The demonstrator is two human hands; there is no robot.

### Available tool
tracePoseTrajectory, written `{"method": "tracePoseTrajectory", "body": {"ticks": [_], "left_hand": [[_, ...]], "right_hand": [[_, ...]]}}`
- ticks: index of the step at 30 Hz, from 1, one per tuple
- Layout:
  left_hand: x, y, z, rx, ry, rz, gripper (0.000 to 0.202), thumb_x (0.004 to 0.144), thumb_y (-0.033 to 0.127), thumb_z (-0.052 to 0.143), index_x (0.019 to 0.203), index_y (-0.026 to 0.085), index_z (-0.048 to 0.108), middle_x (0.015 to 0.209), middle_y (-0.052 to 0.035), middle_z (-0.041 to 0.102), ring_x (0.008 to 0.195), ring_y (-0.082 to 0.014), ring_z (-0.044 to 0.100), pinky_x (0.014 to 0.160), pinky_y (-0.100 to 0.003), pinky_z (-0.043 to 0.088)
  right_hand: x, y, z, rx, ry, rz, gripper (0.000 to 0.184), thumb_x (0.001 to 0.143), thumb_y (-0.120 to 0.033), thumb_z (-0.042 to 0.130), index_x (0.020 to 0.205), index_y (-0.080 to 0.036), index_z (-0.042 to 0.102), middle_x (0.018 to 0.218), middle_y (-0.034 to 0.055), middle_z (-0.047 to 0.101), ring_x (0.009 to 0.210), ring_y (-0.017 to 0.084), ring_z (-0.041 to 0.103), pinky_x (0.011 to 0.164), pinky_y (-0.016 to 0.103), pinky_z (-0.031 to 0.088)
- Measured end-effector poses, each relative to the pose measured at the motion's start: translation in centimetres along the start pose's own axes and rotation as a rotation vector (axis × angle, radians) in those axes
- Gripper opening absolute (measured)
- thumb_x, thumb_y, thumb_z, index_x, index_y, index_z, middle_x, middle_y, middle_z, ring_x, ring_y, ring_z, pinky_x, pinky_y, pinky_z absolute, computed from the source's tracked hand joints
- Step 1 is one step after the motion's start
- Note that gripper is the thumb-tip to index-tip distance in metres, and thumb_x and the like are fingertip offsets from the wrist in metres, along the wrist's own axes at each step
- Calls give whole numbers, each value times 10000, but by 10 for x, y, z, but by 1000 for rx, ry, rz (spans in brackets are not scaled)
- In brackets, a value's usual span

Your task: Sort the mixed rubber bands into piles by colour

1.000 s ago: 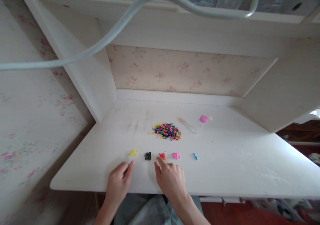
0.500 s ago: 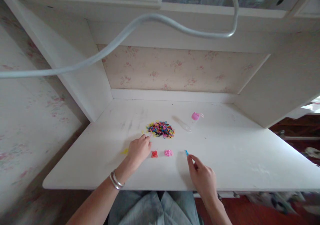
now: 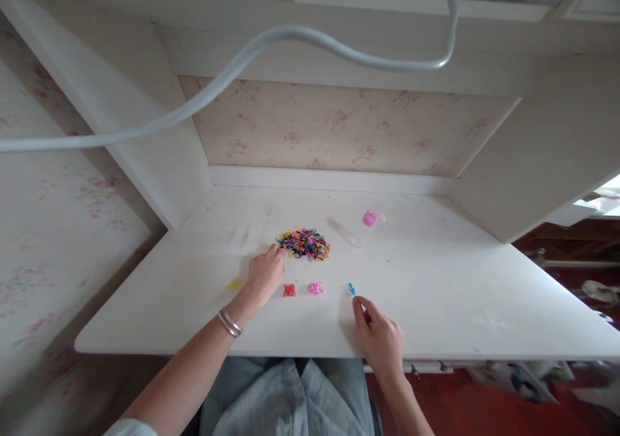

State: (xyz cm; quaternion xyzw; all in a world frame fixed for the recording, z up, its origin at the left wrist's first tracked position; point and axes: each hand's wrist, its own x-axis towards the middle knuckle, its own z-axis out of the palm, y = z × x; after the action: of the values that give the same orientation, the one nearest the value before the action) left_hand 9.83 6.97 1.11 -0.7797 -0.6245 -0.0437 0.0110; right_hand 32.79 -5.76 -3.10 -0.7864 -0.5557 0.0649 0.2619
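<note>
A heap of small multicoloured rubber bands [image 3: 306,245] lies on the white desk. At its left edge, my left hand [image 3: 265,274] reaches down with fingers bent together; whatever the tips hold is hidden. A few blue rubber bands [image 3: 352,289] lie at the fingertips of my right hand [image 3: 379,332]. Its thumb and index finger are pinched together just in front of them, and I cannot make out anything between the tips. Separate little groups of pink bands [image 3: 316,288], red bands [image 3: 289,290] and yellow bands [image 3: 236,284] lie between and beside my hands.
Behind the heap lie a clear plastic piece [image 3: 352,239] and a container with a pink lid [image 3: 370,219]. A white cable [image 3: 290,33] crosses high in view. Side panels and an overhead shelf [image 3: 339,55] enclose the desk [image 3: 436,307].
My view has shifted slightly. My right fingertips have drawn back a little from the blue bands. The left hand stays at the heap's left edge.
</note>
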Motion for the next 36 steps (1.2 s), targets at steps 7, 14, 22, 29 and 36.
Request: {"method": "tracePoseTrajectory", "body": {"ticks": [7,14,22,29,36], "left_hand": [[1,3,-1,-12,0,-7,373,932,324,273,987,184,614,1007,-95,594,804,-185,627,683,-297,460],[5,2,1,-18,21,-55,416,942,313,222,1023,141,592,999,-122,587,811,-216,631,679,-319,464],[8,0,3,-40,3,-73,381,939,286,249,1025,150,593,1026,-122,578,841,-213,634,716,-326,471],[7,-9,-4,-87,-19,-109,328,932,308,300,1003,176,592,1039,-95,597,871,-191,626,741,-298,456],[-13,-2,-19,-154,-26,-125,280,924,339,349,962,221,600,1042,-52,618,907,-164,617,766,-259,437]], "right_hand": [[-1,-3,-2,-21,0,-29,413,887,-495,356,949,-274,700,582,-14,662,556,137,625,521,217,320],[0,-1,-1,-39,-23,-47,375,893,-479,368,955,-297,690,624,-25,679,565,135,630,532,214,325],[0,-2,-1,-51,-36,-53,366,890,-465,367,960,-305,689,644,-31,688,575,125,632,529,216,323],[-1,-1,0,-40,-34,-77,370,889,-455,364,936,-289,692,643,-24,686,576,128,628,532,216,321],[0,-1,0,-58,-27,-77,398,883,-468,352,938,-281,698,647,-11,690,572,127,626,532,219,317]]}}
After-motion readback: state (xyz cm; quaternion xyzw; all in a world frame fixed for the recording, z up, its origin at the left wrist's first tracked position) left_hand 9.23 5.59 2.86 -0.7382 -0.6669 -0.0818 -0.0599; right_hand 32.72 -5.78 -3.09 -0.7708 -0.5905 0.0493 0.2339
